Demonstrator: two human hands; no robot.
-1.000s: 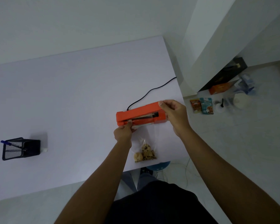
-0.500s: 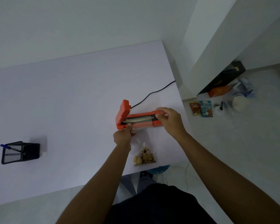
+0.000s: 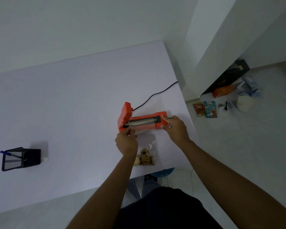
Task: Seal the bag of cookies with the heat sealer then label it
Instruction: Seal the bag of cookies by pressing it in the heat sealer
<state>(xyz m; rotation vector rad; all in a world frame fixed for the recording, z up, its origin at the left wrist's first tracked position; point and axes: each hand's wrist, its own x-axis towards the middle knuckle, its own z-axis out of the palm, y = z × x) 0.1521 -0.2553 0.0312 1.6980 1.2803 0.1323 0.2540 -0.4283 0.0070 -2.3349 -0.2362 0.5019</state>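
Sealer [image 3: 141, 120] lid raised, bag [image 3: 144, 150] mouth lying across the sealing strip, cookies at the near table [image 3: 73, 113] edge; whether a seal is made cannot be told, labelling judged not yet begun. Left hand [image 3: 126, 141] pinches the bag's left corner at the strip; right hand [image 3: 176, 128] grips the sealer's right end. Pale table, cord [image 3: 153, 95] off the far side, mesh pen holder [image 3: 21, 159] far left; packets [image 3: 205, 109] on the floor to the right

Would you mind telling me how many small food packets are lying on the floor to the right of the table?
2. A red packet and a teal packet lie side by side on the floor, left of the white tub. More may be hidden in the clutter behind.
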